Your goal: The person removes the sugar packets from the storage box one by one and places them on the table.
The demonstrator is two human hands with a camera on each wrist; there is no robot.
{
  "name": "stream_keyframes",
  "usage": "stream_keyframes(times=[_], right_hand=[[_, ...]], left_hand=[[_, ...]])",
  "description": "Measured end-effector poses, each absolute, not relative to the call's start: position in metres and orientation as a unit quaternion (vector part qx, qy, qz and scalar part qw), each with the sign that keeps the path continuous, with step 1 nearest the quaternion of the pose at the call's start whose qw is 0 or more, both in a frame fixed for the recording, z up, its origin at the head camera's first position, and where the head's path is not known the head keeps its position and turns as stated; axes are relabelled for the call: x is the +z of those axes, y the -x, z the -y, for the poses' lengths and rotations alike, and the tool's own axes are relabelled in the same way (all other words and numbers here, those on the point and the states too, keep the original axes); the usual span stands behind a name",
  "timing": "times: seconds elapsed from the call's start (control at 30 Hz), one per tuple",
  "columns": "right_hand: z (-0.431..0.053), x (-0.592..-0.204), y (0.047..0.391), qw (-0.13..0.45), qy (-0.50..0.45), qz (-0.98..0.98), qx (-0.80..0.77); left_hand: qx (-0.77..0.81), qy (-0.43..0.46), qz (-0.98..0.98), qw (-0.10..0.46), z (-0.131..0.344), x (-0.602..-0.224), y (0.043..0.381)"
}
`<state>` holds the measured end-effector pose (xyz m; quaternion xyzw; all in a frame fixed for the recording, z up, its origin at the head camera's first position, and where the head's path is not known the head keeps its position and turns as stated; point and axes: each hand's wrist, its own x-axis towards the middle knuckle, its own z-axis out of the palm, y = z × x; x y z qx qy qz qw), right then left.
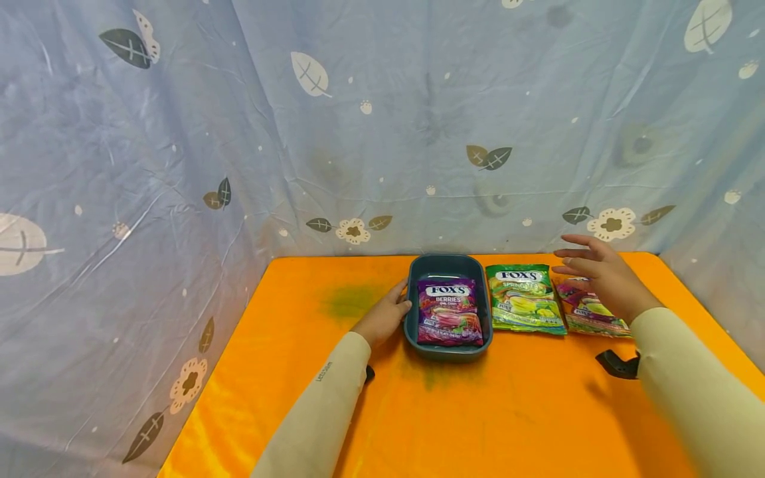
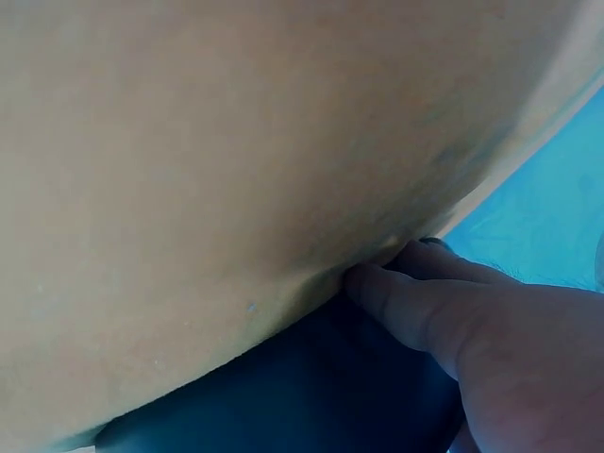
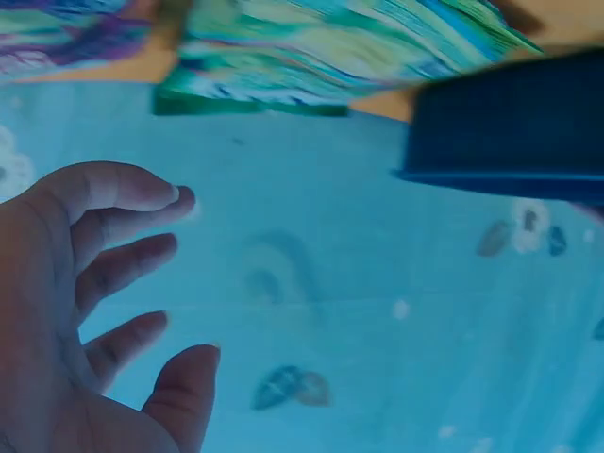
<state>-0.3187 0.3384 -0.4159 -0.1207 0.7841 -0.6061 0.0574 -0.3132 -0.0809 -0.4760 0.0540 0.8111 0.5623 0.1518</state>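
My left hand [image 1: 385,315] holds the left side of a dark blue-green tray [image 1: 449,355], thumb at the rim and fingers along the outer wall. In the left wrist view, the thumb [image 2: 406,307] meets the tray's dark edge. Inside the tray lies a purple bag of berry candy [image 1: 449,312]. My right hand [image 1: 606,275] hovers over a red-pink candy bag [image 1: 594,312], fingers spread and holding nothing; it partly covers that bag in the head view. Between it and the tray lies a green bag of candy [image 1: 524,302].
Everything stands on an orange-covered table [image 1: 514,411]. A patterned blue-grey curtain [image 1: 418,133] rises behind its back edge and at both sides. The green bag sits close against the tray's right wall. Black pieces [image 1: 618,365] show at the wrists.
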Motion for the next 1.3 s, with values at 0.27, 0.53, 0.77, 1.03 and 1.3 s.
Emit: stream_keyframes(times=[0.27,0.53,0.77,1.03,1.3], right_hand=[[-0.289,-0.405,0.318,0.089,0.142,-0.759,-0.629],[-0.241,-0.405,0.313,0.127,0.178,-0.707,-0.673],[-0.208,-0.418,0.309,0.146,0.18,-0.693,-0.683],[-0.173,-0.434,0.3,0.132,0.135,-0.732,-0.654],[-0.143,-0.437,0.296,0.079,0.063,-0.813,-0.573]], left_hand=[[0.57,-0.054,-0.806,0.152,0.082,-0.477,0.315],[0.556,-0.054,-0.815,0.154,0.081,-0.476,0.315],[0.555,-0.063,-0.815,0.155,0.08,-0.477,0.315],[0.558,-0.057,-0.813,0.157,0.08,-0.477,0.315],[0.567,-0.043,-0.807,0.16,0.08,-0.477,0.314]])
